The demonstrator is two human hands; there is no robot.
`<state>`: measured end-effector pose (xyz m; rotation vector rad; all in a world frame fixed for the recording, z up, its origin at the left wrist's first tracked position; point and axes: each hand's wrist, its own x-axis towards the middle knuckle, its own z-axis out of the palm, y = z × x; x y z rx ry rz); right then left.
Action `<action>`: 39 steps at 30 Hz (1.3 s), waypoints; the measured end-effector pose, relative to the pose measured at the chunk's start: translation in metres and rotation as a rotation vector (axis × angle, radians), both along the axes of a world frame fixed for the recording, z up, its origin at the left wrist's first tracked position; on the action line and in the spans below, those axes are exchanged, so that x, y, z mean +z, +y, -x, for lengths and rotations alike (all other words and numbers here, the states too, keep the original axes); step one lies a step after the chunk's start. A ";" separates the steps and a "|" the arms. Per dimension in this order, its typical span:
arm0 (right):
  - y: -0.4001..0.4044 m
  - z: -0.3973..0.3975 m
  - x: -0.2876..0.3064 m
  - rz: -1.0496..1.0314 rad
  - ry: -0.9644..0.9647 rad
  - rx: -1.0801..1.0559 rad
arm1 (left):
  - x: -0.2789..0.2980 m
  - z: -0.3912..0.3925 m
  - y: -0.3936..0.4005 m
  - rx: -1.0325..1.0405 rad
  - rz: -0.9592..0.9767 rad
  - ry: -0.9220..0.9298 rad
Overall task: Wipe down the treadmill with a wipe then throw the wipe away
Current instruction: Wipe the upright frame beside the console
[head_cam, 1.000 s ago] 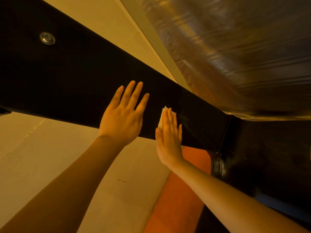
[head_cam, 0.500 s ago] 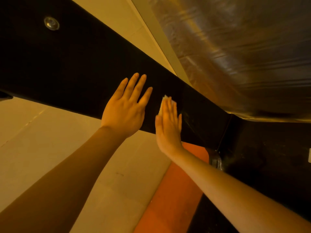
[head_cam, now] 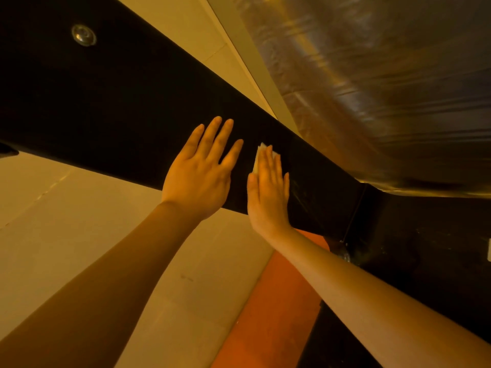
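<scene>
A wide black treadmill beam (head_cam: 111,107) crosses the view from upper left to lower right, joining the black base (head_cam: 425,248) at the right. My left hand (head_cam: 199,176) lies flat on the beam with fingers straight and spread. Right beside it, my right hand (head_cam: 268,189) presses a small white wipe (head_cam: 257,159) flat against the beam; only the wipe's top and left edge show past the fingers.
A round metal bolt head (head_cam: 83,35) sits in the beam at upper left. Beige floor (head_cam: 66,235) lies below, with an orange mat (head_cam: 279,314) under the beam's lower end. A crinkled shiny plastic sheet (head_cam: 385,88) fills the upper right.
Both hands have slid slightly up and left along the beam, the right one keeping the wipe pressed flat. The camera has shifted a little.
</scene>
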<state>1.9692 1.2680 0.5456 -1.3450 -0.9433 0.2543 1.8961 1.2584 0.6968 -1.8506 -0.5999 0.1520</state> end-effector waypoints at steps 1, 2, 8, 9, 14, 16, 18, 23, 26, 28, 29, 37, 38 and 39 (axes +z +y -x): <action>0.004 -0.006 0.004 0.007 -0.002 -0.019 | 0.000 0.000 0.000 0.005 0.002 0.004; 0.007 -0.009 0.004 0.006 -0.017 -0.036 | 0.000 0.000 0.000 0.009 0.005 0.007; 0.001 0.003 -0.051 0.067 0.065 -0.100 | 0.000 0.001 0.000 -0.001 0.005 -0.009; -0.001 0.005 -0.056 0.079 0.081 -0.103 | 0.000 0.000 0.000 -0.002 0.003 -0.012; 0.001 0.011 -0.011 -0.062 0.079 -0.016 | -0.001 0.000 0.001 -0.005 0.007 -0.005; 0.005 0.010 0.006 -0.114 0.042 -0.001 | -0.001 0.000 0.002 -0.010 0.010 -0.005; 0.008 0.008 -0.001 -0.120 0.028 -0.042 | -0.001 0.000 0.002 -0.005 0.009 0.003; 0.007 -0.002 -0.042 -0.009 0.161 -0.087 | -0.002 0.000 0.001 -0.006 -0.009 -0.001; 0.005 0.004 -0.024 -0.085 0.175 -0.014 | -0.002 0.000 0.001 -0.006 -0.010 -0.004; 0.004 0.012 -0.008 -0.166 0.131 0.032 | -0.002 -0.001 0.002 -0.007 -0.004 0.000; 0.005 0.014 -0.004 -0.187 0.105 0.039 | -0.002 -0.001 0.003 -0.007 -0.001 0.000; 0.013 0.008 -0.049 -0.060 0.183 -0.077 | -0.003 -0.001 0.002 0.000 -0.006 0.004; 0.008 0.016 -0.051 -0.069 0.198 -0.056 | -0.003 -0.001 0.003 -0.004 -0.008 0.002; 0.003 0.025 -0.052 -0.083 0.207 -0.032 | -0.003 -0.001 0.003 -0.007 -0.009 0.001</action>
